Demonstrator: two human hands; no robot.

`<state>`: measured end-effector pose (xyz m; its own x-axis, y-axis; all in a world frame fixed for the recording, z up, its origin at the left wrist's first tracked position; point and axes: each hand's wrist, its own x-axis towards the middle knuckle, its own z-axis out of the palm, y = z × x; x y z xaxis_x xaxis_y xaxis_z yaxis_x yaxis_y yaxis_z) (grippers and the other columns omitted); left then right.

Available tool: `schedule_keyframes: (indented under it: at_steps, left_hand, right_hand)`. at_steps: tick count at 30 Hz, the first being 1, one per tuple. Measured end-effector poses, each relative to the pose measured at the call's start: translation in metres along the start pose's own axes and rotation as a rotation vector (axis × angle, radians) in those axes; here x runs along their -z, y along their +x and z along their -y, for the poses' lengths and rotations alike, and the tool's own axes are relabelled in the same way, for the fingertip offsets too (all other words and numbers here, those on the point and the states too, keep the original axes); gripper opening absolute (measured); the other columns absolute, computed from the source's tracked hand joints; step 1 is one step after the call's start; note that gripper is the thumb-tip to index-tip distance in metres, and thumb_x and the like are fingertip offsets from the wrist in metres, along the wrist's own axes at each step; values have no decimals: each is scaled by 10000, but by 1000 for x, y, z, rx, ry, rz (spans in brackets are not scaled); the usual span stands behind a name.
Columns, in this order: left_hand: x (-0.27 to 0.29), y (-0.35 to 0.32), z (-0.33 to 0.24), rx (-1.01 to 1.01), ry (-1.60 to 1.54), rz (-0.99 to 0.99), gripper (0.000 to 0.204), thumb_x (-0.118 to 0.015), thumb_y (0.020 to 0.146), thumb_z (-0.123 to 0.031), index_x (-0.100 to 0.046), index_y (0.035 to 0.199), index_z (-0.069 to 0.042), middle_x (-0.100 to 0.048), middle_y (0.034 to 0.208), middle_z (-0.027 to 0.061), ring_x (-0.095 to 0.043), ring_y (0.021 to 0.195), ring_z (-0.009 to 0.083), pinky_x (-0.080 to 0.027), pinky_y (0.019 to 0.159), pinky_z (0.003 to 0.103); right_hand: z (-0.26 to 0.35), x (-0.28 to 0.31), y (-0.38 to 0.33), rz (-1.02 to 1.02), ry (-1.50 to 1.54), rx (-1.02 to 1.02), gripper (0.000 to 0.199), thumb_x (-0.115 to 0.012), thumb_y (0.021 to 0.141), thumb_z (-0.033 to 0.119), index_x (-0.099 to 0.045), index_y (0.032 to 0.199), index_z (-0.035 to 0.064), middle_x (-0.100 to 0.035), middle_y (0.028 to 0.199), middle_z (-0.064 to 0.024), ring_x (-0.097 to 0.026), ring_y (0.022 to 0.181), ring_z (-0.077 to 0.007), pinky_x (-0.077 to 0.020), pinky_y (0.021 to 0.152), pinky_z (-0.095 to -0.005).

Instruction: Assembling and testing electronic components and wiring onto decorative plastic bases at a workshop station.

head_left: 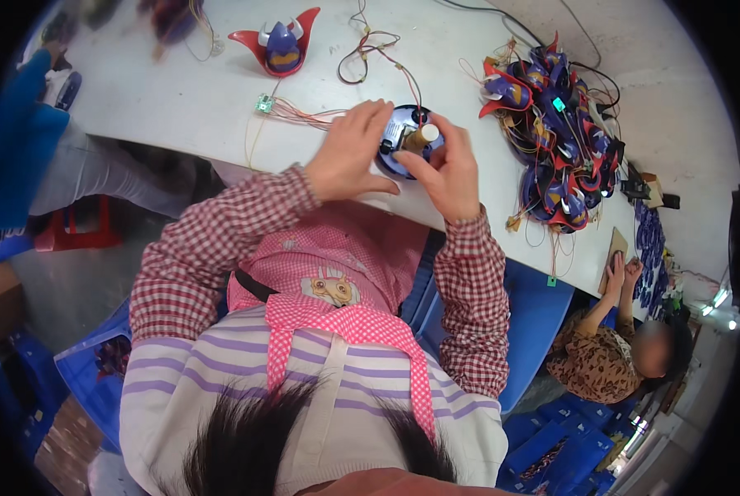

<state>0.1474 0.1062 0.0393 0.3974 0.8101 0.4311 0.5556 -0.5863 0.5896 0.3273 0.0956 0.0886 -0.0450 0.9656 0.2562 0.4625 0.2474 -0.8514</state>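
Between my hands, at the table's near edge, lies a round purple toy base [397, 167] with its underside up. On it are black fittings and an upright brownish cylinder [417, 140] with a white round top. My left hand [349, 153] rests its fingers along the left rim, thumb held lower and apart. Around the right side curls my right hand [453, 169], its thumb pressing on the underside. Thin wires run left from beside my left hand to a small green circuit board [264, 104]. Dark and red wires lead up from the base.
A purple horned toy figure [283, 50] with red wings stands on the white table [180, 103]. Several similar wired toys [552, 132] are heaped at the right. Loose cable [362, 62] lies beyond my hands. Other people sit at far left and right; blue stools or bins [535, 331] surround me.
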Motion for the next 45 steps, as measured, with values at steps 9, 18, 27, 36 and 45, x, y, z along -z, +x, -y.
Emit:
schedule_keyframes:
  at_steps: [9,18,27,36,45]
  left_hand:
    - [-45,10,2,15,197,-45,1038,-815,541,-409,-321,1350,14,-392,1328,200,-403,1204,337,-244,1050,482]
    - [-44,17,0,39,82,-83,980,-805,527,-355,-351,1309,23,-418,1256,182,-435,1131,316,-277,1008,444]
    - [-43,22,5,91,56,-47,934,-781,528,-342,-370,1280,30,-434,1197,177,-445,1084,316,-287,986,425]
    - [-39,23,2,106,34,-39,911,-767,539,-341,-377,1268,41,-435,1184,177,-445,1083,318,-283,994,420]
    - [-45,22,5,116,90,-50,922,-770,532,-347,-375,1270,40,-432,1182,177,-443,1094,326,-269,1027,436]
  right_hand:
    - [-28,-10,9,78,-281,133,183,-703,763,65,-622,919,12,-563,796,-59,-512,640,-149,-424,562,-248]
    - [-27,-15,3,2,-254,231,168,-686,764,32,-615,916,12,-566,822,-58,-512,624,-160,-423,556,-247]
    - [-22,-17,2,44,-343,210,196,-682,758,13,-615,942,17,-571,847,-65,-539,654,-171,-445,574,-256]
    - [-29,-21,-3,-120,-299,338,236,-684,742,12,-610,966,29,-578,880,-75,-570,685,-186,-470,593,-264]
    - [-27,-22,-2,-38,-378,283,246,-691,721,47,-603,951,43,-583,889,-72,-574,660,-197,-476,578,-267]
